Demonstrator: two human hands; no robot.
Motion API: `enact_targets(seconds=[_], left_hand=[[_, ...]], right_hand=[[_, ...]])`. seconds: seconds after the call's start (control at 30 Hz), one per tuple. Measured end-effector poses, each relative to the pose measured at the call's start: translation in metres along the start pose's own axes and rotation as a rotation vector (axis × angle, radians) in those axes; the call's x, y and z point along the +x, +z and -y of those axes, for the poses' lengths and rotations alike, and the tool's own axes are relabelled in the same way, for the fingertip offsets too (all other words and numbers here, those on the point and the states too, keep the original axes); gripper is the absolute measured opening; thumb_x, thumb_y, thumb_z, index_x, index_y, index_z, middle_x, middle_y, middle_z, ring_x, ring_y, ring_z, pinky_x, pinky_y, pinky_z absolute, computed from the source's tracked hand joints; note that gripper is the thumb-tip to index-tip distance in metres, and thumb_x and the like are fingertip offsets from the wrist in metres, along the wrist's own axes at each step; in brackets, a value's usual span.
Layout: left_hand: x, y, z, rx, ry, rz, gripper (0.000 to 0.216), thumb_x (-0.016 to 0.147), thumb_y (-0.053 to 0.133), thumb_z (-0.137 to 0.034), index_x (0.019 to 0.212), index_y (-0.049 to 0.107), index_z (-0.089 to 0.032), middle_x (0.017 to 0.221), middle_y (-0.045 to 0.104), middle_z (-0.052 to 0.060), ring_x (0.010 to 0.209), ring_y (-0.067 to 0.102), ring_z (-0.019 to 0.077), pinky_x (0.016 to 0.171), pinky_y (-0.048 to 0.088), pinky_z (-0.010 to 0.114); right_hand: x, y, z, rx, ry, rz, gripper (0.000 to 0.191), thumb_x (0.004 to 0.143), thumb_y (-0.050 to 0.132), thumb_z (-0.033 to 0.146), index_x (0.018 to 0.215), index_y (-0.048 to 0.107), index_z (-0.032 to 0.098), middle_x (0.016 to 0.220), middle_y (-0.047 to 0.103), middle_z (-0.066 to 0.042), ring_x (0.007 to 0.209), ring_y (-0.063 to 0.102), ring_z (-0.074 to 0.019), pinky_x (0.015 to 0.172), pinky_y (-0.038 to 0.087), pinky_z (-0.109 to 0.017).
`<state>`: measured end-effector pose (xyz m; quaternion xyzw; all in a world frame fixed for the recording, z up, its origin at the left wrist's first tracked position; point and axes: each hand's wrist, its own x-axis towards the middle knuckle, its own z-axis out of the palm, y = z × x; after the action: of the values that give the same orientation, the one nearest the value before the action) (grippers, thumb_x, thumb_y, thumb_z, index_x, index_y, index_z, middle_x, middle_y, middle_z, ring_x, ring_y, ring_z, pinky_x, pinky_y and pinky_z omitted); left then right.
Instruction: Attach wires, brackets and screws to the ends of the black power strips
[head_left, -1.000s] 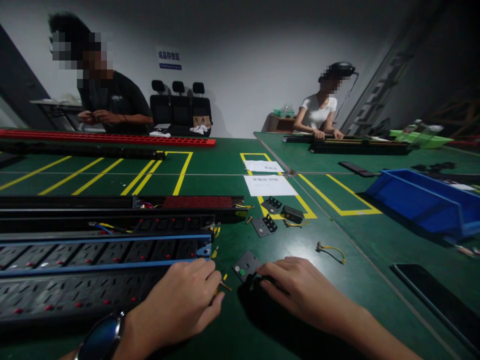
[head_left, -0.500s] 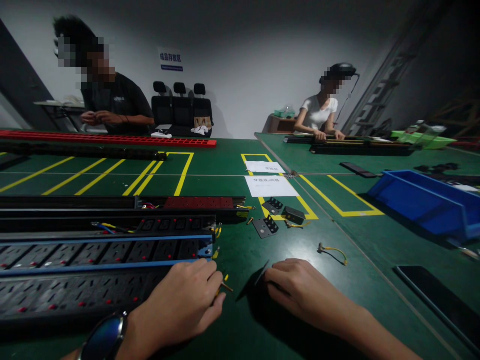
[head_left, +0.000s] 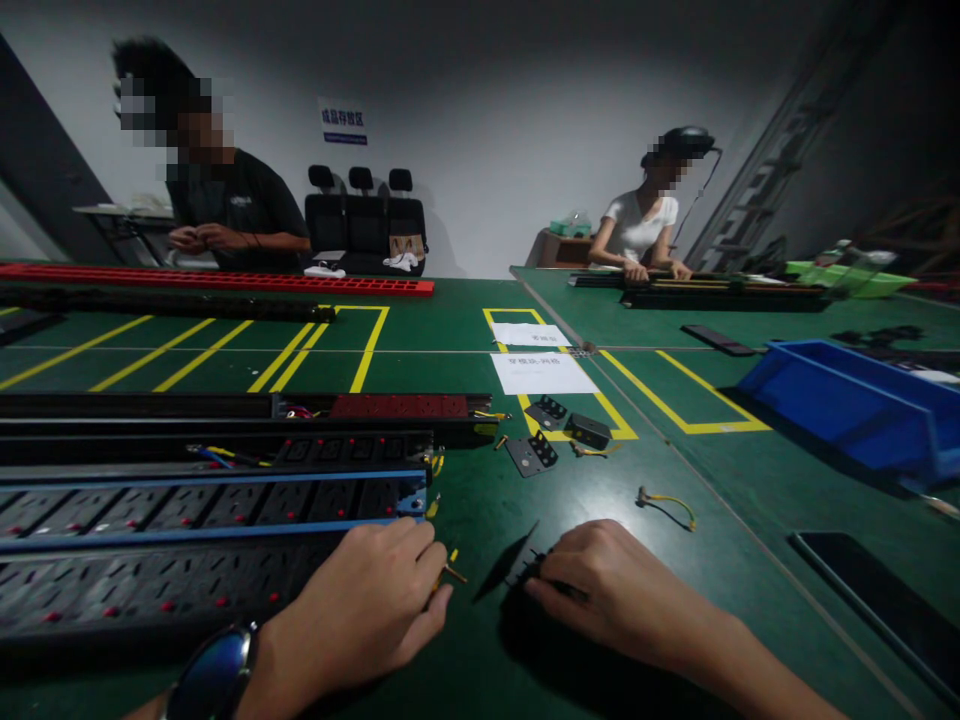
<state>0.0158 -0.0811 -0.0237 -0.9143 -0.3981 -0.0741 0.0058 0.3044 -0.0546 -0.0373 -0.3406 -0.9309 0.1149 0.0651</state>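
Observation:
My left hand (head_left: 379, 590), with a watch on its wrist, is closed at the right end of the nearest black power strip (head_left: 180, 580). A thin brass-coloured screw (head_left: 456, 574) sticks out from its fingers beside a bit of yellow wire (head_left: 453, 555). My fingers hide the strip's end. To the right, my right hand (head_left: 607, 585) is closed on a thin black metal bracket (head_left: 526, 556), tilted just above the table. Beyond it lie more brackets (head_left: 531, 455) and a loose yellow wire (head_left: 671, 502). A blue-edged power strip (head_left: 225, 507) lies behind the nearest one.
Further strips, including one with a dark red socket section (head_left: 397, 405), lie at the left. A blue bin (head_left: 840, 410) and a phone (head_left: 870, 600) are on the right. Paper sheets (head_left: 544, 374) lie mid-table. Two people work across the green table.
The bracket has turned in my right hand, so more of its face and edge shows. My left hand keeps its place at the strip's end.

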Motion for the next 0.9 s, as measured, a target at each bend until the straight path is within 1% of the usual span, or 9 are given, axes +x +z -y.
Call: enact_targets(seconds=[0.1,0.33,0.5,0.6,0.73,0.8,0.9], left_hand=[[-0.001,0.0,0.001,0.002,-0.002,-0.005,0.01,0.094,0.06,-0.02,0.086,0.065,-0.022,0.086,0.071,0.003,0.076,0.063,0.0228,0.062,0.041,0.035],[-0.002,0.005,0.001,-0.001,0.027,-0.088,0.01,0.092,0.059,-0.02,0.084,0.064,-0.022,0.083,0.069,0.002,0.073,0.061,0.0221,0.062,0.039,0.035],[-0.002,0.004,0.001,0.004,0.026,-0.098,0.01,0.092,0.06,-0.019,0.084,0.064,-0.023,0.083,0.069,0.002,0.072,0.061,0.0218,0.061,0.039,0.035],[-0.002,0.004,0.001,0.004,0.025,-0.096,0.01,0.092,0.06,-0.02,0.084,0.064,-0.023,0.082,0.069,0.002,0.073,0.062,0.0218,0.061,0.04,0.035],[-0.002,0.005,0.0,0.013,0.024,-0.089,0.011,0.093,0.06,-0.021,0.083,0.063,-0.023,0.082,0.069,0.002,0.073,0.062,0.0218,0.061,0.04,0.035],[-0.002,0.004,0.0,0.015,0.024,-0.092,0.011,0.094,0.061,-0.022,0.083,0.063,-0.023,0.082,0.07,0.002,0.073,0.062,0.0218,0.062,0.04,0.035],[-0.001,0.004,0.0,0.011,0.025,-0.087,0.011,0.094,0.062,-0.023,0.083,0.063,-0.022,0.082,0.07,0.002,0.073,0.062,0.0217,0.062,0.04,0.034]], right_hand=[[0.001,-0.001,0.0,0.006,-0.016,0.005,0.029,0.1,0.061,0.019,0.073,0.071,0.019,0.065,0.069,-0.002,0.053,0.058,-0.0121,0.058,0.027,-0.033],[0.001,-0.002,-0.003,0.013,-0.023,0.04,0.029,0.1,0.063,0.023,0.072,0.068,0.02,0.065,0.067,-0.002,0.054,0.055,-0.0123,0.058,0.024,-0.035],[0.001,-0.002,-0.003,0.02,-0.039,0.03,0.029,0.099,0.063,0.024,0.071,0.067,0.02,0.065,0.066,-0.002,0.054,0.054,-0.0128,0.058,0.023,-0.036],[0.001,-0.003,-0.001,0.042,-0.039,0.046,0.024,0.097,0.064,0.02,0.074,0.067,0.02,0.065,0.066,-0.001,0.054,0.054,-0.0122,0.057,0.023,-0.034],[0.003,-0.004,0.005,0.105,-0.045,0.066,0.011,0.093,0.064,0.016,0.085,0.07,0.021,0.065,0.065,0.003,0.052,0.05,-0.0102,0.054,0.021,-0.032],[0.004,-0.004,0.006,0.124,-0.048,0.073,0.01,0.093,0.064,0.015,0.09,0.071,0.021,0.065,0.065,0.004,0.051,0.049,-0.0097,0.053,0.021,-0.032],[0.004,-0.004,0.007,0.124,-0.038,0.078,0.012,0.094,0.064,0.016,0.085,0.07,0.021,0.065,0.066,0.003,0.051,0.05,-0.0097,0.054,0.021,-0.031]])
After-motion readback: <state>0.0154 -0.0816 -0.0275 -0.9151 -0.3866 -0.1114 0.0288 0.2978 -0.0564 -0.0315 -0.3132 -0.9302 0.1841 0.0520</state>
